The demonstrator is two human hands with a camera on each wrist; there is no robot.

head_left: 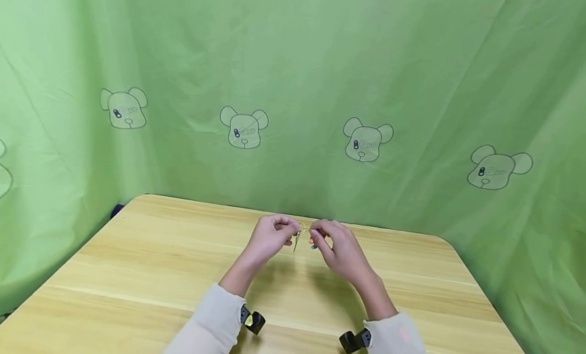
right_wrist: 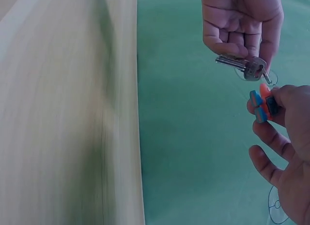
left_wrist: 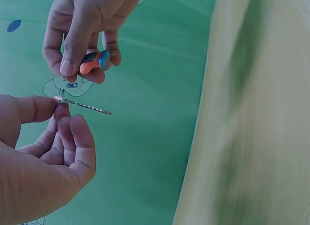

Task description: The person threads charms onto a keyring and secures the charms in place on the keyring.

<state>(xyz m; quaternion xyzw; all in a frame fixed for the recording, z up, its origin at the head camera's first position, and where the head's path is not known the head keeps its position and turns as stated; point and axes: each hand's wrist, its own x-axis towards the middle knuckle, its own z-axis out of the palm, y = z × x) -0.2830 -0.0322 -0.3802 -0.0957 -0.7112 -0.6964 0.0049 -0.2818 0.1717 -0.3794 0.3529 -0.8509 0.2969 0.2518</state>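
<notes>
Thumb and fingers of my left hand (head_left: 271,237) pinch a metal key (right_wrist: 237,65) by its head, near a small metal ring (right_wrist: 266,77). The key's blade sticks out below the fingertips, seen edge-on in the left wrist view. Close by on the right, my right hand (head_left: 340,249) pinches an orange and blue keychain charm (right_wrist: 261,106) with a dark patch, near its small chain. Ring and chain span the narrow gap between both hands, held above the table. Fingertips partly hide where the chain meets the ring.
Below the hands lies a light wooden table (head_left: 137,272) with rounded far corners. Behind it hangs a green curtain (head_left: 302,64) printed with bear heads. A black wrist camera (head_left: 253,321) is strapped to the left sleeve, another camera (head_left: 354,340) to the right.
</notes>
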